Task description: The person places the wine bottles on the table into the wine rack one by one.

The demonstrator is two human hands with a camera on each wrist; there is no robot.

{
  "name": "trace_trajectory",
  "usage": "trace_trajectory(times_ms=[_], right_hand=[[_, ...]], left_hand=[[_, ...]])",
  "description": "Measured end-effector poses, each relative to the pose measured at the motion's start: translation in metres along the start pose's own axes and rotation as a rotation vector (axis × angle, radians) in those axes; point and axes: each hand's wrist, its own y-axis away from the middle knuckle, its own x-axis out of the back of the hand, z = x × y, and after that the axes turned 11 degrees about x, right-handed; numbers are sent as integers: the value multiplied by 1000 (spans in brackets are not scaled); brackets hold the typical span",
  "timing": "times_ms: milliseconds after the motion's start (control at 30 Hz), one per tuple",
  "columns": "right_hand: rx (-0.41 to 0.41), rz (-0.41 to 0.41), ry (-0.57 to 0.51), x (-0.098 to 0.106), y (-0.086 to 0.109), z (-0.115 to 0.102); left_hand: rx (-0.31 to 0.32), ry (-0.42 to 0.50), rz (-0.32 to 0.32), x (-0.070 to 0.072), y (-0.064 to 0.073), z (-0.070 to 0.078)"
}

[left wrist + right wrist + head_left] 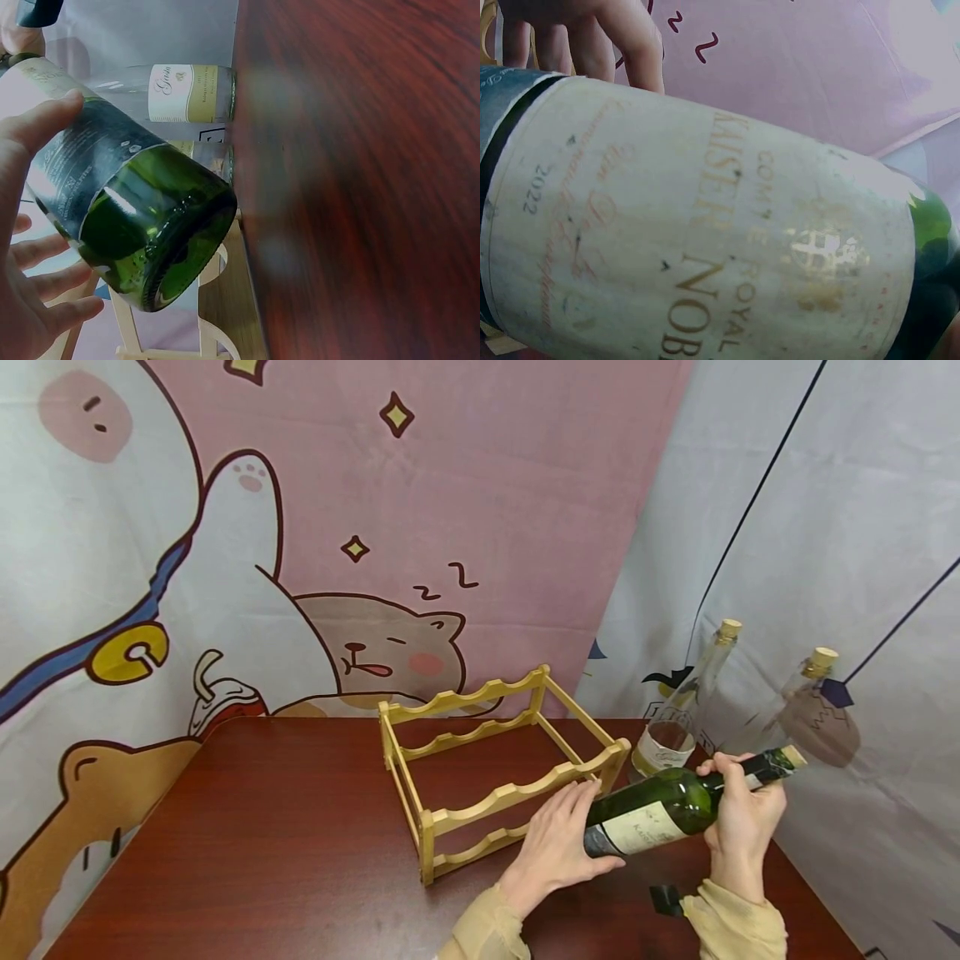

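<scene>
The green bottle (pixel 648 814) is held in the air over the worktop (pixel 300 827), lying aslant, its neck raised towards the right. The right hand (pixel 742 810) has its grip clamped round the neck, just below the cork (pixel 793 756). The left hand (pixel 558 839) supports the base end; its fingers are extended along the far side, apart from the thumb, which rests on the near side of the body. The bottle is outside the wooden rack (pixel 510 795), near its front right corner. Two corked containers, a labelled clear bottle (pixel 663 753) and a second clear bottle (pixel 783 702) partly hidden, stand upright to the right of the rack. Contents of all three bottles cannot be determined.
</scene>
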Motion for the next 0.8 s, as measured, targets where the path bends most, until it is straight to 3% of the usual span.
trace_trajectory(times_ms=[367,600,800], right_hand=[[-71,12,-105,-1,1,3],[-123,20,-204,-2,0,4],[-146,30,-271,-1,-3,8]], left_hand=[[15,-19,-26,-3,2,-1],[13,-44,16,-8,4,-2],[38,-7,-20,-11,1,-5]])
